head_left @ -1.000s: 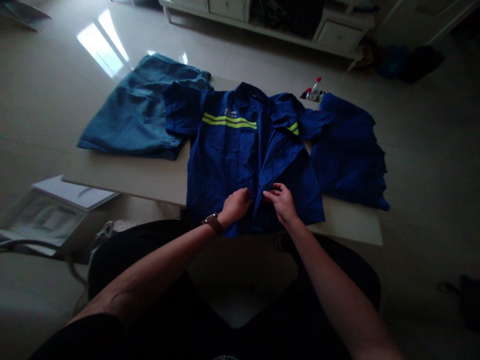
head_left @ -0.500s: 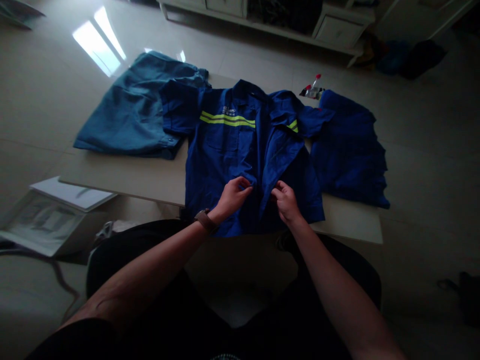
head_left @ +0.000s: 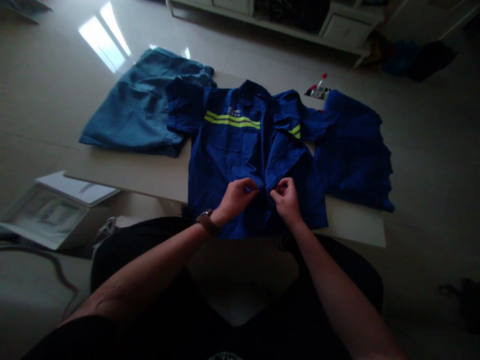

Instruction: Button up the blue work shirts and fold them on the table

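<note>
A dark blue work shirt (head_left: 232, 155) with yellow reflective stripes lies face up on a low pale table (head_left: 150, 175), its collar at the far side. My left hand (head_left: 237, 197), with a watch on the wrist, pinches the left front edge of the shirt near the hem. My right hand (head_left: 287, 199) pinches the right front edge right beside it. The two edges meet between my fingers, and the right front panel is partly folded open above them.
A lighter blue garment (head_left: 140, 107) lies on the table's left end, another dark blue garment (head_left: 352, 145) on its right end. Small bottles (head_left: 318, 90) stand at the far edge. Papers (head_left: 56, 205) lie on the floor at left. A white cabinet (head_left: 337, 30) stands beyond.
Both hands have moved a little farther up the shirt front and drawn closer together, bringing the two front edges against each other.
</note>
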